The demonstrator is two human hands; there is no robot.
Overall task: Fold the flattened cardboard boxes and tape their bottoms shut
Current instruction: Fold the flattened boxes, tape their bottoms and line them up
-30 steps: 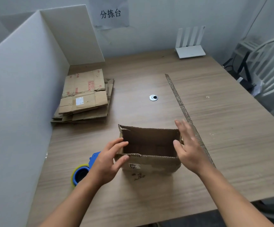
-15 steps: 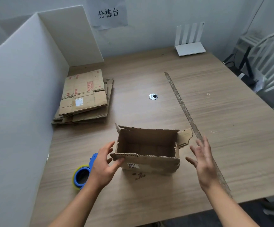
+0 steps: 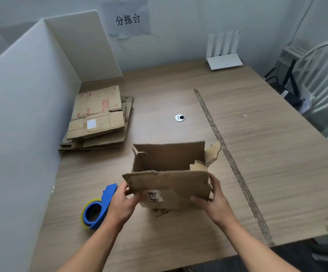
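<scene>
Pale wood-look bench [image 3: 277,173], with a rough dark strip [image 3: 228,154] running from the far part to the near edge and a small round metal cap [image 3: 179,117] near the middle. White boards [image 3: 21,114] standing along the left side and in the far left corner, with a grey-white wall behind. White chair [image 3: 324,75] at the right, past the bench edge. White router [image 3: 225,54] with four antennas at the far edge.

On the wall, a paper sheet [image 3: 127,18] with the printed characters 分拣台. At the left, a pile of flat boxes [image 3: 98,118], the top one with red print too small to read and a white label.

In the near middle, the box [image 3: 169,160], opening upward, flaps standing. White label with dark handwriting on its near side, not readable. Blue tape dispenser [image 3: 100,205] just left of it, on the bench.

Left hand [image 3: 122,203] and right hand [image 3: 216,201] at the two ends of the near flap. Fingers [image 3: 214,183] curled behind the cardboard, thumbs on the front face, gripping it.
</scene>
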